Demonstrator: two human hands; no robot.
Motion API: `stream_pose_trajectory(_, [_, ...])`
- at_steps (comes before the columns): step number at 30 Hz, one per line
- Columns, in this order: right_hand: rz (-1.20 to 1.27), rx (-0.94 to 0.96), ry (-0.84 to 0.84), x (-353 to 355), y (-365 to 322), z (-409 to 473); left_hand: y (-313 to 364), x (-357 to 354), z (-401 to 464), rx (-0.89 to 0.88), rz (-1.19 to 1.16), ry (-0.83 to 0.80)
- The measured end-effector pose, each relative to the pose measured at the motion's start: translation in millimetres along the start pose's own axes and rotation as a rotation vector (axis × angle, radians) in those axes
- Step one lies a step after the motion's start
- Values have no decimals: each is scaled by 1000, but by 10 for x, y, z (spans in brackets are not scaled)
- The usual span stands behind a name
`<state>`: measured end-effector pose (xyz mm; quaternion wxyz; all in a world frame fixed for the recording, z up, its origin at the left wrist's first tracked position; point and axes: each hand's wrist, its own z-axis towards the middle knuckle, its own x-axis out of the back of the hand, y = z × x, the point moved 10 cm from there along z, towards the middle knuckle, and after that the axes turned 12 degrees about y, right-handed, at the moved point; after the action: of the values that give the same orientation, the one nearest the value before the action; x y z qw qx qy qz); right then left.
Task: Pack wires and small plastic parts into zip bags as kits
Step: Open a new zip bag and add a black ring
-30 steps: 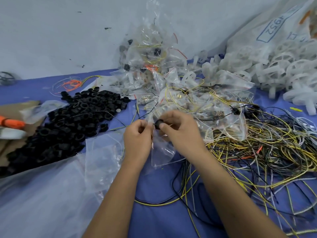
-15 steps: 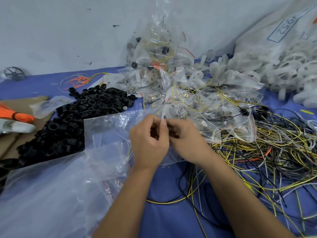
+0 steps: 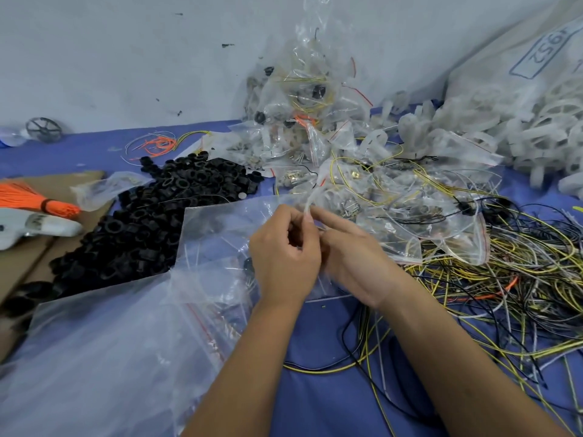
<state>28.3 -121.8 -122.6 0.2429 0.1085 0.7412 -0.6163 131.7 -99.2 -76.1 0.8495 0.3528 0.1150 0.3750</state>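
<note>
My left hand (image 3: 284,257) and my right hand (image 3: 353,257) meet at the middle of the view, both pinching the top edge of a small clear zip bag (image 3: 227,228) held above the blue table. A black round part (image 3: 248,265) shows through the bag by my left hand. Black plastic rings (image 3: 151,222) lie in a heap to the left. A tangle of yellow, black and white wires (image 3: 504,279) spreads to the right. Filled zip bags (image 3: 315,127) are piled against the wall behind my hands.
White plastic wheels (image 3: 504,127) spill from a big sack (image 3: 520,58) at the back right. A large clear bag of empty zip bags (image 3: 94,357) lies front left. Cardboard (image 3: 19,266), an orange wire bundle (image 3: 28,200) and a white tool (image 3: 38,227) sit far left.
My right hand held a black round part at the bag's mouth a second ago; now that part is inside the bag and both hands pinch its top edge. The view has shifted left.
</note>
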Motion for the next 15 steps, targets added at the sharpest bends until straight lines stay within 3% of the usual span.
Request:
stream_pose_trajectory(4, [-841,541,304,251,-417,-35,-204,-198,-54,113,83,-146])
stream_pose_trajectory(7, [-1050,695,505,414,-612,-113,-340,-307,-93,174,97,-226])
stream_pose_trajectory(11, [-1499,629,668,607,-678,-117,-491,-347,-124,269,100,-260])
stream_pose_trajectory(15, [-1642,541,801,770,-735,-166,-559,-330,-123,347,64,-244])
